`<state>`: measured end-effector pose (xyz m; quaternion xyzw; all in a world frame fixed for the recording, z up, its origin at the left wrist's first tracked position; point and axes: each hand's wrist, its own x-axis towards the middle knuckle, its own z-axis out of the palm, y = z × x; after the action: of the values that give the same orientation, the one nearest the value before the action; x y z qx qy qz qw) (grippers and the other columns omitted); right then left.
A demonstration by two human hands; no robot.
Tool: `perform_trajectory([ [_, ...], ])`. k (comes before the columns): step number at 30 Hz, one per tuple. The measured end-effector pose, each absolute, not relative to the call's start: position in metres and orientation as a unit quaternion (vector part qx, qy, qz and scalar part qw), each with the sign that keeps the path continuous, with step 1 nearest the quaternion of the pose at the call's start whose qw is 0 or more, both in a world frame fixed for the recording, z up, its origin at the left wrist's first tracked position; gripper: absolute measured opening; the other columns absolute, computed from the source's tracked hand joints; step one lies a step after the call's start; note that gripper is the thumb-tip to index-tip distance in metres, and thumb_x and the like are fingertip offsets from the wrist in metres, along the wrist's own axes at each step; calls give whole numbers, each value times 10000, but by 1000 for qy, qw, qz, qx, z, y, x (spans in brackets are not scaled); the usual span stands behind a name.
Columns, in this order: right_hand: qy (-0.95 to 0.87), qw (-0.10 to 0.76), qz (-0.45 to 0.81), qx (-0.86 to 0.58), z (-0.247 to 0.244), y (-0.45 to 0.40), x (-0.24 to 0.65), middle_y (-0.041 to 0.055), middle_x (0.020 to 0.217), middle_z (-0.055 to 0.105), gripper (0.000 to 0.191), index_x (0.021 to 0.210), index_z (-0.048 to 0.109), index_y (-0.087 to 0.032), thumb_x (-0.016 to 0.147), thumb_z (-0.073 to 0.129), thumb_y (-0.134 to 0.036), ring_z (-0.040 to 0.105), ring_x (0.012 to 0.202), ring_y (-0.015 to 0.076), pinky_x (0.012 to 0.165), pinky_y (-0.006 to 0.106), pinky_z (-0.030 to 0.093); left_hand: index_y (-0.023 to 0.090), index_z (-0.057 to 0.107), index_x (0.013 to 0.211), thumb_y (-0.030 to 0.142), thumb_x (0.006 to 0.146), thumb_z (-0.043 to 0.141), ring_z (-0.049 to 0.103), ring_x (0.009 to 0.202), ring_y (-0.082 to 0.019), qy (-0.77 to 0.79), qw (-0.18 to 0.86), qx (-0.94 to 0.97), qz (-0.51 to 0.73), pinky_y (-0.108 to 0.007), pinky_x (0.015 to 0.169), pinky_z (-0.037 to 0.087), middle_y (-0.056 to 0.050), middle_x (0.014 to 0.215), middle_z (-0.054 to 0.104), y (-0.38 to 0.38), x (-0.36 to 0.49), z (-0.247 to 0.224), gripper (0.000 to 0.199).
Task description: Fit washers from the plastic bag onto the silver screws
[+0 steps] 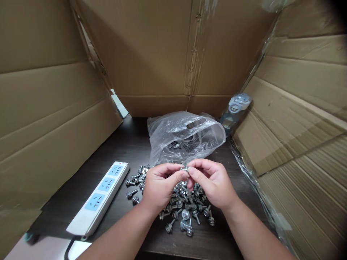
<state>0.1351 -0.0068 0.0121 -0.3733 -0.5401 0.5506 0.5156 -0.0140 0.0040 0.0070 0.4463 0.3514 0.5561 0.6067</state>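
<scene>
A small metal bolt (184, 168) is located between the fingertips of both hands, above the pile. The left hand (161, 185) is closed to a pinch, thumb and index finger gripping the bolt from the left side. The right hand (215, 184) is likewise closed to a pinch, thumb and index finger on the bolt from the right side. The fingers partly conceal the bolt.

Directly below and between the hands lies a loose pile of flanged hex bolts (185, 215), oriented at random; several lie to the left of the left hand. Just beyond both hands, a clear plastic bag (168, 131) lies with its mouth toward the right hand; small dark metallic parts (176, 145) show within it.

To the left of the left hand, a white power strip (107, 193) with three blue socket panels rests on the dark worktop (119, 144). Beyond the right hand, a translucent blue bottle (230, 117) leans to the right. Cardboard panels (151, 47) stand beyond the hands and on either side.
</scene>
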Motion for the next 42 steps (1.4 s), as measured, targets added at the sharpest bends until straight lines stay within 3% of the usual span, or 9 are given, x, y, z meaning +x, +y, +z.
perform_trajectory([
  [4, -565, 483, 521, -418, 12, -6, 134, 2, 512, 585, 300, 768, 589, -129, 885, 588, -406, 540, 446, 93, 468, 206, 459, 148, 742, 697, 118, 561, 839, 622, 568, -81, 396, 594, 435, 549, -142, 560, 511, -20, 650, 703, 5, -16, 5, 170],
  [8, -569, 472, 507, -443, 8, -4, 134, 8, 485, 558, 415, 674, 543, -132, 909, 525, -473, 516, 415, 87, 433, 198, 431, 151, 737, 702, 137, 588, 832, 621, 560, -76, 383, 606, 431, 547, -147, 566, 515, -13, 649, 702, 4, -15, 3, 149],
  [14, -541, 515, 570, -343, 7, -4, 140, 43, 721, 664, 257, 997, 598, -133, 848, 652, -335, 643, 612, 139, 602, 285, 565, 161, 741, 735, 156, 682, 784, 621, 534, -84, 347, 614, 450, 548, -170, 559, 521, -8, 633, 696, 4, -15, 6, 69],
  [18, -532, 515, 581, -337, 10, -5, 138, 45, 702, 667, 211, 934, 624, -119, 817, 686, -282, 641, 598, 132, 582, 267, 558, 161, 744, 749, 150, 710, 762, 641, 564, -101, 332, 619, 468, 536, -176, 563, 525, -17, 659, 704, 3, -16, 8, 45],
  [26, -579, 466, 520, -420, 10, -4, 136, 25, 526, 587, 387, 710, 588, -122, 907, 539, -452, 546, 461, 96, 480, 216, 465, 151, 740, 714, 173, 604, 830, 631, 551, -108, 381, 599, 438, 551, -180, 532, 513, -25, 661, 708, 3, -15, 5, 144],
  [32, -543, 511, 579, -331, 9, -3, 141, 47, 798, 663, 265, 1024, 616, -144, 826, 680, -310, 639, 659, 130, 646, 283, 559, 143, 743, 748, 216, 660, 802, 630, 531, -123, 378, 595, 453, 545, -217, 540, 531, -32, 628, 693, 5, -16, 3, 129],
  [38, -561, 489, 559, -365, 12, -6, 139, 27, 680, 629, 209, 878, 639, -128, 824, 680, -325, 593, 576, 108, 555, 234, 500, 151, 744, 735, 184, 648, 804, 647, 560, -133, 362, 607, 457, 541, -221, 554, 537, -38, 682, 715, 4, -17, 2, 110],
  [42, -587, 458, 517, -422, 10, -5, 137, 10, 509, 555, 387, 677, 576, -129, 899, 554, -445, 509, 452, 88, 463, 212, 423, 139, 745, 720, 154, 539, 854, 659, 611, -146, 395, 596, 438, 545, -226, 596, 544, -50, 694, 718, 5, -15, 0, 212],
])
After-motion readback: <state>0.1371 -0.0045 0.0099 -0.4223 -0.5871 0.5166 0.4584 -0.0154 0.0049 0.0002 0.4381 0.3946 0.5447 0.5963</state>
